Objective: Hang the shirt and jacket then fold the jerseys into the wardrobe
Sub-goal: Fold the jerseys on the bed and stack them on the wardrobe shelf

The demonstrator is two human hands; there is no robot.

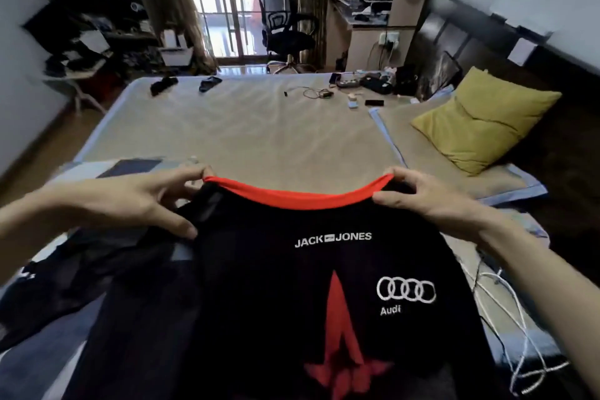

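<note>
We're looking down over the bed (246, 127), a wide tan sheet stretching away beyond both our hands. Held up between them is the black jersey (292, 286), its red collar (302, 196) pulled taut from one hand to the other, white "JACK JONES" lettering just below the collar and the Audi rings lower down toward our right arm, a red star shape running down the middle. The jersey's body drapes toward us and fills the space under our wrists.

Our left hand (143, 201) is closed on the collar's left end, fingertips pinching the red edge, thumb pressed against the black shoulder fabric. Our right hand (418, 193) pinches the collar's right end the same way, fingers curled over the rim.

Below and outward of the left hand lies more dark clothing (81, 269) heaped on the bed; we can't tell what garment it is. Beyond the right hand and off to its outer side sits a yellow-green pillow (483, 120). Under the right forearm, white cables (506, 302) loop across the bedding. Far ahead of both hands, past the bed's far edge, stands a black office chair (285, 23) before the window.
</note>
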